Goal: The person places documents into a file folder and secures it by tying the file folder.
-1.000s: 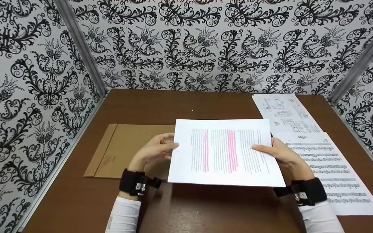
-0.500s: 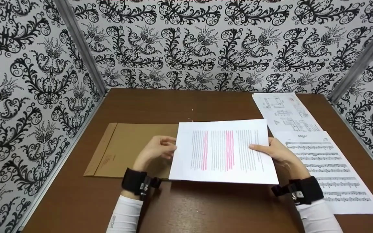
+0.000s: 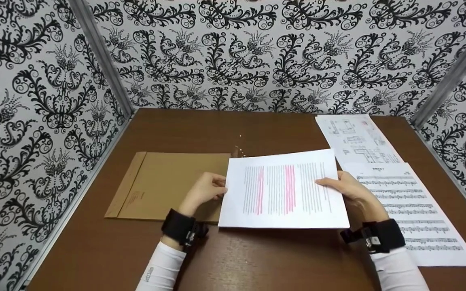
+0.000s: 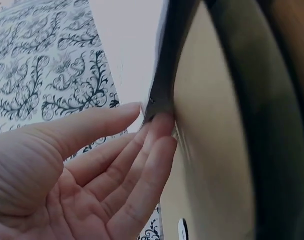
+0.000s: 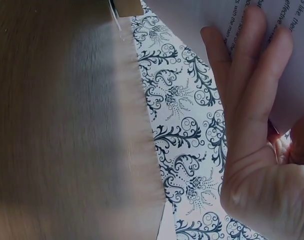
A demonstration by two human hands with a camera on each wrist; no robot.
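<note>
White printed sheets (image 3: 283, 190) with pink highlighted lines are held above the brown table, text side up and turned sideways. My left hand (image 3: 206, 190) pinches their left edge; in the left wrist view the thumb lies at the paper's edge (image 4: 129, 55) and the fingers behind it. At the right edge my right hand (image 3: 354, 192) grips the sheets, thumb on top. Its fingers (image 5: 257, 65) spread under the printed underside in the right wrist view. A brown envelope (image 3: 172, 182) lies flat below my left hand, its right end hidden under the sheets.
On the right lie a sheet of music (image 3: 411, 210) and, farther back, sheets with line drawings (image 3: 354, 137). Something small, clear and glinting (image 3: 240, 152) shows on the table just behind the held sheets. Patterned walls (image 3: 241, 56) stand behind and at both sides.
The held sheets have moved slightly right and tilted, their left edge now farther right and showing more envelope. My left hand has shifted right with them. The clear glinting thing has come into view.
</note>
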